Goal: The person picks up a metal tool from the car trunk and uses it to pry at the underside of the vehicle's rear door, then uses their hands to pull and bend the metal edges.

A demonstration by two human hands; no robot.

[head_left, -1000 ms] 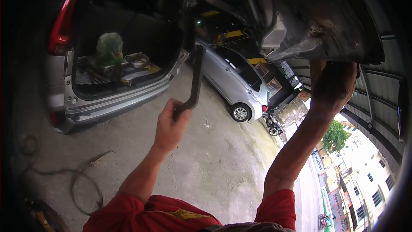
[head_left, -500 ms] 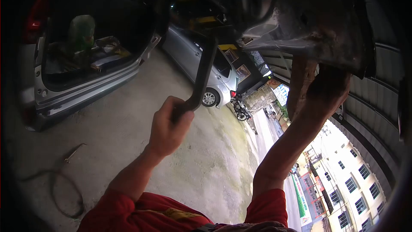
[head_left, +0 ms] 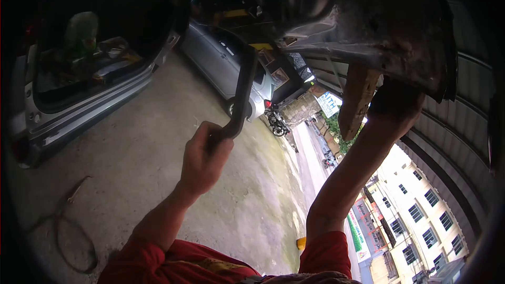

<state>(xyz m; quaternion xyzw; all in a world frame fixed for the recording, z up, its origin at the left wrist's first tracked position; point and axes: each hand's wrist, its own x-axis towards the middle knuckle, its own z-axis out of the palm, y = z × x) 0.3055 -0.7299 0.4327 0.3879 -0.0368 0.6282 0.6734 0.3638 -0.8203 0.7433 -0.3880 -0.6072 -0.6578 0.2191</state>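
Bent bar going up under the car, other hand already up there

Left to right: the left hand [head_left: 204,159] is clenching the lower end of a dark bent metal bar [head_left: 241,97], whose long axis is running nearly straight up from the fist toward the dark car underside [head_left: 384,26] overhead. Over to the right, the right hand [head_left: 395,106] is pressing up against that underside just beside a rusty hanging piece [head_left: 356,100]; can't really tell whether its fingers are gripping or just bracing. So the bar's tip is sitting left of the rusty piece, and the right hand is the nearer one.
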